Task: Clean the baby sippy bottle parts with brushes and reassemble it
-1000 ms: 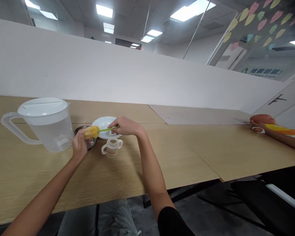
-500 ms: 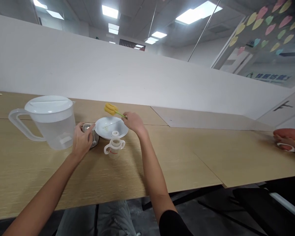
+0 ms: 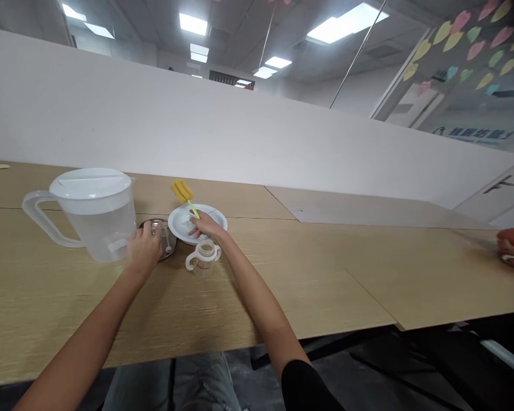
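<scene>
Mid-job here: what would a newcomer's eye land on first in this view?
The big clear pitcher with a white lid stands out first, at the left of the wooden table. To its right, the left hand is on a metal dish, while the right hand holds a yellow sponge brush over a white plate, behind a two-handled cup.

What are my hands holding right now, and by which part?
The right hand grips a sponge bottle brush by the lower end of its green handle. The left hand is at the edge of a steel bowl; whether it grips it cannot be told.
</scene>
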### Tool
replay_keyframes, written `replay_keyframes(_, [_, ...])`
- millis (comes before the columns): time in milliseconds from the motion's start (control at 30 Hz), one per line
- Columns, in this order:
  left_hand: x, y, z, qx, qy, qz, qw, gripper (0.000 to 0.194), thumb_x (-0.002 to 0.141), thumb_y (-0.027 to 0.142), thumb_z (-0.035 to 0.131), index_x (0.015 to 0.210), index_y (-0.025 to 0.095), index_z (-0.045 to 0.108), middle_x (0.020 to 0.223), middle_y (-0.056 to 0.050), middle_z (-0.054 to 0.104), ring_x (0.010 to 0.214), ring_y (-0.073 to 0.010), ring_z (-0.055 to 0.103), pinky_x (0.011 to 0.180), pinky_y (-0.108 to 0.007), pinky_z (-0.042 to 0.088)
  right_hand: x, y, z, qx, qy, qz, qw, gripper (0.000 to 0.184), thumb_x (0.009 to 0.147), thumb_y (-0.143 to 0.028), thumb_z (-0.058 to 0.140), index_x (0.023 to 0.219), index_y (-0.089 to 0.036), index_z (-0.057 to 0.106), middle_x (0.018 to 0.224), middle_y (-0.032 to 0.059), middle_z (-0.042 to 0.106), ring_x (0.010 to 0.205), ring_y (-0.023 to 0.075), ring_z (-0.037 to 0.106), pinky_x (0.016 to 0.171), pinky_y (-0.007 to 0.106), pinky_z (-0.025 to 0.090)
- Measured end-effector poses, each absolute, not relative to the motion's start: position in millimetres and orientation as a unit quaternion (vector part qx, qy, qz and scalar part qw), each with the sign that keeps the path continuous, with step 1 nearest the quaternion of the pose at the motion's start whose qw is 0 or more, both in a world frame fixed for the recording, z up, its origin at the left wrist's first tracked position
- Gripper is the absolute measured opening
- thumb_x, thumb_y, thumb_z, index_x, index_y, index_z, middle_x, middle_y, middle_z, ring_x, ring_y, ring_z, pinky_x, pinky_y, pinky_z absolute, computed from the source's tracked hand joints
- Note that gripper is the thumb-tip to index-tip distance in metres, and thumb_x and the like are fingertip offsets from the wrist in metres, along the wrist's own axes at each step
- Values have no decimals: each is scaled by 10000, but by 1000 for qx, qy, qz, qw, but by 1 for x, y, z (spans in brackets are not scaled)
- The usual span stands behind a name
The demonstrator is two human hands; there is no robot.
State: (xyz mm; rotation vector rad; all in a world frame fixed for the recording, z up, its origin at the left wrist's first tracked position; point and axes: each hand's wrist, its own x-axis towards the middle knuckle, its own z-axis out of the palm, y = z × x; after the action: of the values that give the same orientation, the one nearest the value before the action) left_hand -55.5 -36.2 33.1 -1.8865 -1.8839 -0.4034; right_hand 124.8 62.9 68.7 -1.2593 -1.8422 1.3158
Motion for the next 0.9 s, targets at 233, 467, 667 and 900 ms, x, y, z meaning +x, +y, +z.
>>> replay_keyframes(233, [-53, -39, 36, -683, -693, -95, 207, 529, 848, 32, 368, 1341, 125, 536, 1219, -198, 565, 971, -306, 607, 722, -375, 476, 127, 68, 59, -452, -683, 519, 245, 412, 954, -193, 458, 1365, -168, 437, 1405, 160, 475, 714, 114, 682, 395, 155, 441])
replay_keyframes(467, [-57, -35, 32, -708, -665, -135, 195, 459, 841, 17, 402, 1235, 122, 614, 1229, -203, 595, 1080, -349, 571, 823, -447, 481, 130, 69, 62, -443, -695, 499, 269, 256, 934, -181, 481, 1180, -145, 542, 1331, 132, 530, 936, 140, 636, 528, 156, 539])
replay_keyframes(667, [-61, -27, 18, -704, -650, -229, 170, 453, 840, -10, 394, 1186, 147, 642, 1281, -208, 579, 1153, -322, 563, 865, -432, 510, 133, 66, 70, -478, -658, 524, 251, 199, 954, -159, 470, 1142, -138, 533, 1096, 106, 635, 741, 86, 661, 619, 157, 532])
replay_keyframes(900, [-58, -30, 27, -716, -634, -239, 168, 487, 806, -11, 413, 1223, 129, 625, 1242, -198, 598, 1152, -315, 572, 921, -420, 482, 137, 60, 84, -475, -632, 550, 270, 138, 947, -110, 487, 1060, -132, 563, 973, 56, 628, 686, 65, 665, 716, 170, 544])
